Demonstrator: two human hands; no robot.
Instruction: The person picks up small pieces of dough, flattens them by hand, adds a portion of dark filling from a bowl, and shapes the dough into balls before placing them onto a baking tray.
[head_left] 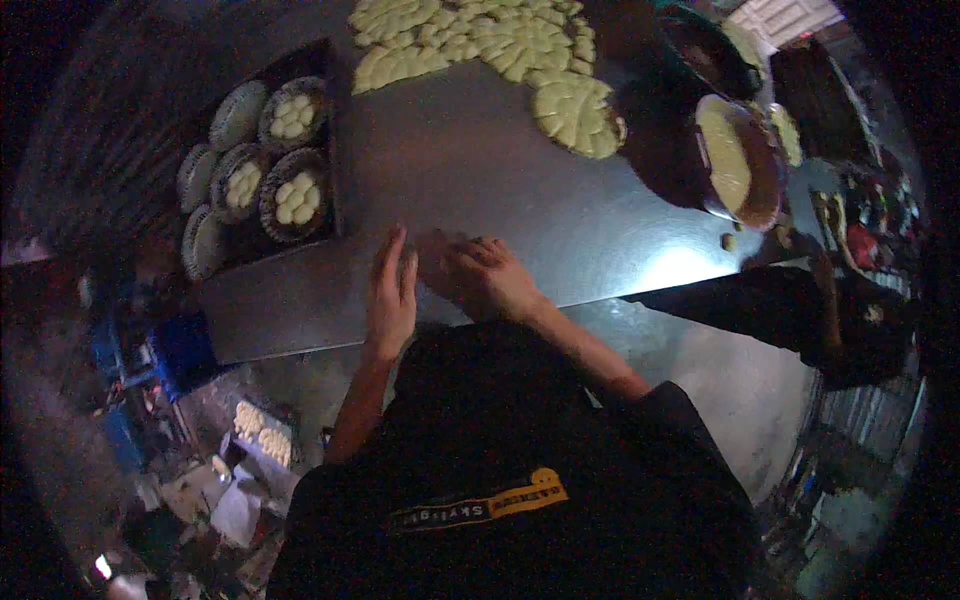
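Note:
My left hand [394, 290] is held over the steel table [400, 170], its fingers stretched out. Just right of it, my right hand [492, 272] has its fingers bent and drawn together; I cannot make out what, if anything, is under them. At the left, a dark tray [335, 185] holds several fluted round tins [234, 118], some with clusters of pale dough balls [295, 200]. Beyond my hands lie many pieces of pale yellow dough [575, 112]. A small dough lump [729, 242] is near the right edge.
A tilted bowl [728, 160] of pale yellow content and a dark bowl [705, 55] stand right. Another person in dark clothing [857, 322] reaches toward the table's right end. Below left are a blue container [185, 350], a dough-laden tray [262, 432] and clutter on the floor.

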